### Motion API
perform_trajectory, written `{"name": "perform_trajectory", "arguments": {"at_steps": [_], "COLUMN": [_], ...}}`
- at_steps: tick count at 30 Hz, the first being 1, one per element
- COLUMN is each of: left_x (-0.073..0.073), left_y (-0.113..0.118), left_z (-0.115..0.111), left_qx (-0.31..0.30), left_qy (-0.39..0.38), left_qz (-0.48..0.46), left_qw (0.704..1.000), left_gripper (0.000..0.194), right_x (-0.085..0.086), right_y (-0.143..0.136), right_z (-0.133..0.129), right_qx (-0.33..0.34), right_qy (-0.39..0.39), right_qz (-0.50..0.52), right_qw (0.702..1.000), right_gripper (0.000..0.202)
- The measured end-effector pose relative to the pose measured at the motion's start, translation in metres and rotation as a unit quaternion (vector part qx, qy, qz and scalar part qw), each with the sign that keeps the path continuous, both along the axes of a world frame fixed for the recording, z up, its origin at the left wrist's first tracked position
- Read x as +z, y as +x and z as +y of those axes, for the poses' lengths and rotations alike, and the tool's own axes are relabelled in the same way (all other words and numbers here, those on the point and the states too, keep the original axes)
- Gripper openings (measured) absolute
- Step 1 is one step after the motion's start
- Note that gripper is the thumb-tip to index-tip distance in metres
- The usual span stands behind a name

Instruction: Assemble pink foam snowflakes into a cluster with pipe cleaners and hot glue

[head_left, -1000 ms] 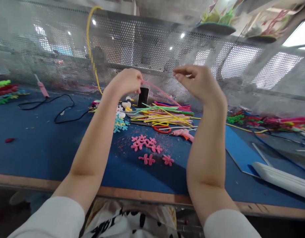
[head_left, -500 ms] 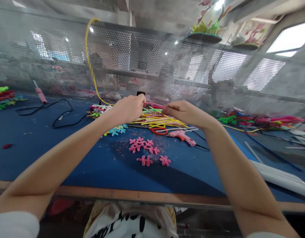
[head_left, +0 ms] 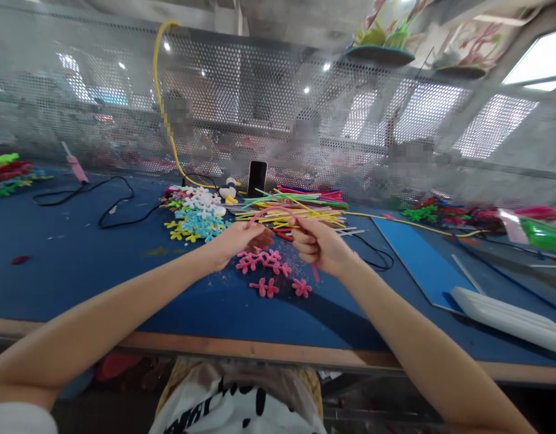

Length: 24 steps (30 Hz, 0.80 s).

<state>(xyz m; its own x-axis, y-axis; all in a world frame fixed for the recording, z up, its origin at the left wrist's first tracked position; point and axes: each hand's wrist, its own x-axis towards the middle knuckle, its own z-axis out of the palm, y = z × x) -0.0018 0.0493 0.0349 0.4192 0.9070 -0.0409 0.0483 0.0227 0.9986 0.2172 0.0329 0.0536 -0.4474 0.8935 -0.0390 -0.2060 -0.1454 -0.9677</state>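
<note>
A pink pipe cleaner [head_left: 272, 210] arches between my two hands above the blue table. My right hand [head_left: 321, 244] is closed around it, and a pink tail shows below the fingers. The other end meets my left hand [head_left: 237, 242], whose thumb and fingers are curled about it; the exact grip is partly hidden. Just below the hands lie several pink pipe-cleaner flowers [head_left: 260, 259], one of them apart at the right [head_left: 301, 288]. Behind the hands is a pile of loose yellow, green and pink pipe cleaners [head_left: 323, 214].
White, blue and yellow flower shapes [head_left: 199, 214] are heaped left of the pile. A phone [head_left: 257, 178] stands upright behind, beside a small duck figure [head_left: 229, 190]. A blue board [head_left: 411, 262] and a white bundle [head_left: 499, 316] lie at right. Black cables [head_left: 124, 220] cross the table.
Both hands have come back from the pile toward me, now with the pink pipe cleaner between them. The phone is uncovered; the pink glue gun is hidden behind my right hand.
</note>
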Motion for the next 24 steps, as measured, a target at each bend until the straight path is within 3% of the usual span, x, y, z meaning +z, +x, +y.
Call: {"name": "perform_trajectory", "arguments": {"at_steps": [4,8,11,14,19,24], "left_x": [-0.021,-0.028,-0.029,-0.032,-0.037,-0.033], "left_y": [0.004,0.002,0.002,0.004,0.009,0.011], "left_z": [-0.005,-0.012,-0.017,-0.018,-0.02,-0.023], "left_qx": [0.06,0.055,0.039,0.036,0.034,0.08], "left_qy": [0.039,-0.011,-0.018,0.006,0.015,-0.029], "left_qz": [-0.027,-0.089,-0.112,-0.09,-0.051,-0.058], "left_qw": [0.997,0.994,0.993,0.995,0.998,0.995], "left_gripper": [0.027,0.038,0.038,0.026,0.015,0.014], "right_x": [-0.023,-0.032,-0.035,-0.036,-0.032,-0.032], "right_y": [-0.001,-0.003,-0.007,-0.008,-0.008,-0.012], "right_z": [0.001,-0.004,-0.009,-0.012,-0.015,-0.017], "right_qx": [-0.011,-0.02,-0.029,-0.041,-0.01,0.02], "right_qy": [-0.036,-0.049,-0.047,-0.031,-0.056,-0.077], "right_qz": [-0.002,-0.016,-0.017,0.008,0.038,0.034], "right_qw": [0.999,0.998,0.998,0.999,0.998,0.996], "right_gripper": [0.02,0.023,0.025,0.023,0.022,0.022]}}
